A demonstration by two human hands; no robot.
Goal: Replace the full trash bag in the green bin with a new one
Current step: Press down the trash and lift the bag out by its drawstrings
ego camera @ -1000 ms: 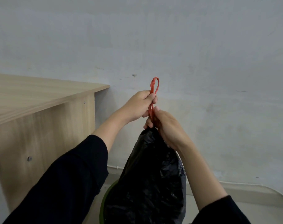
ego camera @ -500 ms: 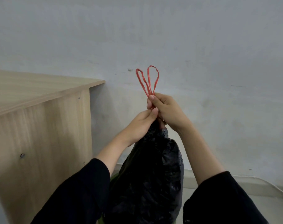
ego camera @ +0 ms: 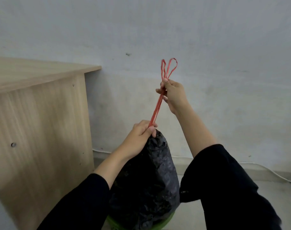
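Note:
A full black trash bag (ego camera: 148, 180) stands in the green bin (ego camera: 164, 222), of which only a strip of rim shows at the bottom. My left hand (ego camera: 139, 133) grips the gathered neck of the bag. A red drawstring (ego camera: 158, 105) runs taut from the neck up to my right hand (ego camera: 172, 92), which pinches it well above and to the right. Two red loops of the string stick up above my right hand.
A light wooden desk (ego camera: 41, 113) stands close on the left, its side panel next to the bin. A grey wall fills the background. A white cable (ego camera: 274, 173) runs along the floor at the right.
My right hand has pulled the red drawstring up and to the right, away from the bag's neck. My left hand has dropped lower with the neck, and the string is now stretched between them.

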